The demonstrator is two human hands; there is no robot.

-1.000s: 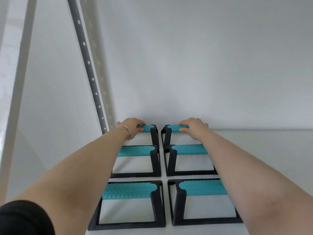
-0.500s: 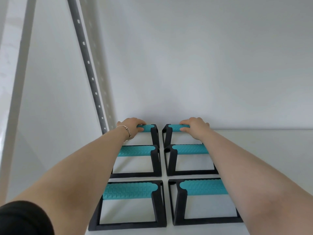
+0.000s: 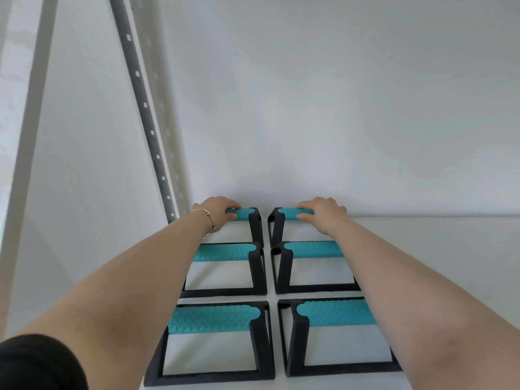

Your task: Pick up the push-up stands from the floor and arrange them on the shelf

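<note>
Several push-up stands with black frames and teal grips stand in two columns on the white shelf (image 3: 439, 249). My left hand (image 3: 216, 211) is closed around the teal grip of the far left stand (image 3: 254, 223), against the back wall. My right hand (image 3: 323, 212) grips the teal bar of the far right stand (image 3: 277, 225). In front of them sit a middle left stand (image 3: 225, 252), a middle right stand (image 3: 312, 249), a near left stand (image 3: 211, 319) and a near right stand (image 3: 334, 313). My forearms cover the outer ends of these.
A white back wall (image 3: 337, 108) rises right behind the far stands. A grey perforated shelf upright (image 3: 143, 108) runs up at the left. Bare shelf surface extends to the right of the stands.
Both hands stay on the far stands' grips; they have hardly shifted. The stands keep their places.
</note>
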